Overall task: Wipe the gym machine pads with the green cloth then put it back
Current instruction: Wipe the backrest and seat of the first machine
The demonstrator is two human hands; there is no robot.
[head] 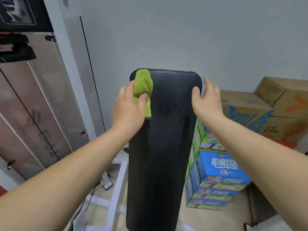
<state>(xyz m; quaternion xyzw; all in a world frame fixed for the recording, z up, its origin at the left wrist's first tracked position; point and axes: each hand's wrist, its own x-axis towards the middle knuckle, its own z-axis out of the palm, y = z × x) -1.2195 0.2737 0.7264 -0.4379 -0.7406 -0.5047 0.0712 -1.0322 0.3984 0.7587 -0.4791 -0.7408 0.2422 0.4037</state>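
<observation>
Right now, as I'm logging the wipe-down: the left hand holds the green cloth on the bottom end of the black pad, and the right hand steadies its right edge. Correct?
Not the bottom end. The head view shows the left hand holding the green cloth at the top left corner of the black pad; the right hand steadies its right edge.

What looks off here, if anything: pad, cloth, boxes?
Little. The black pad looks intact; a tiny pale speck sits mid-pad, and a darker smear below the green cloth may be damp. The upper cardboard box at right shows a dark crack or crease.
</observation>
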